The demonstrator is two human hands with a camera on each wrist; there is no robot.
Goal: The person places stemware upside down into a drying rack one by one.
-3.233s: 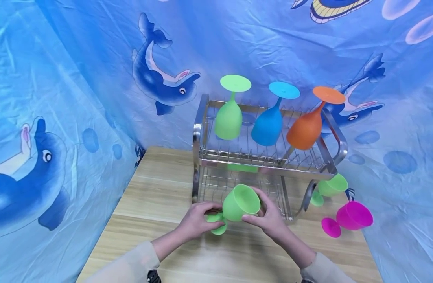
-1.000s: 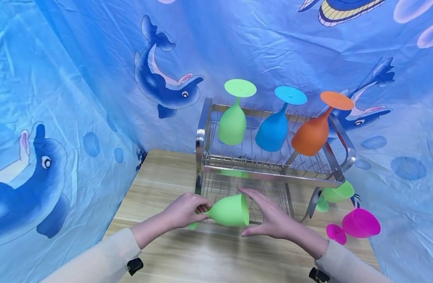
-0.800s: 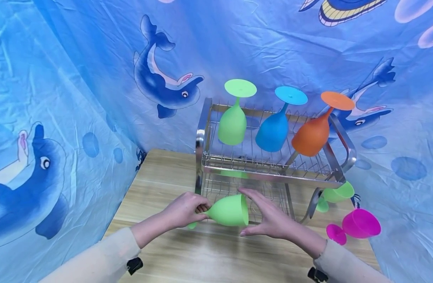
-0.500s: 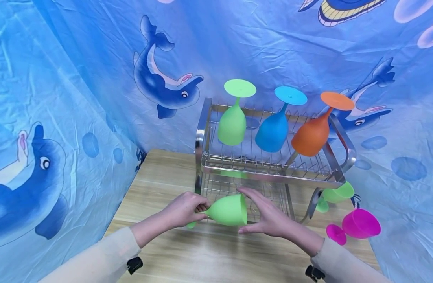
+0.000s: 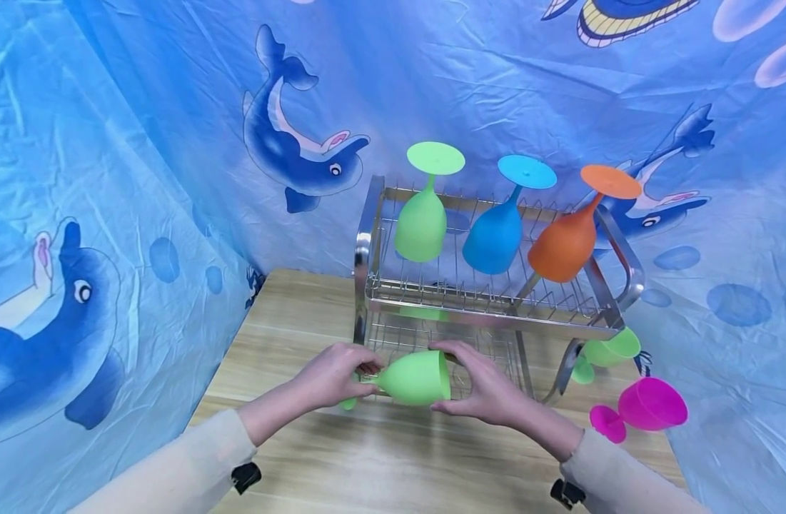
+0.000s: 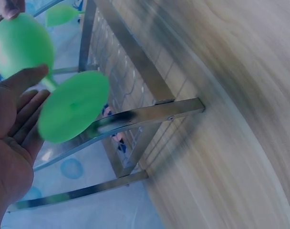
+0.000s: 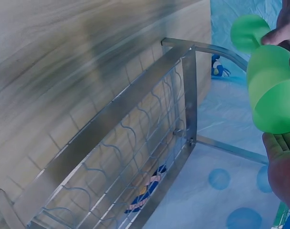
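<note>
A light green plastic goblet lies sideways in the air in front of the rack, its mouth facing right. Thumb and fingers of my left hand pinch its stem. The goblet's round foot sticks out beyond the left palm in the left wrist view. My right hand spans the bowl at its rim, fingertips on the far side and thumb on the near side. In the right wrist view the right fingers lie right at the rim of the open mouth.
Upside down on the top tier of a two-tier metal dish rack stand green, blue and orange goblets. A pink goblet and another green goblet lie on the wooden table at right.
The goblet has turned from facing up and right to lying sideways. Most recently my right hand has moved slightly left and closed in on the rim, while the left keeps its pinch.
</note>
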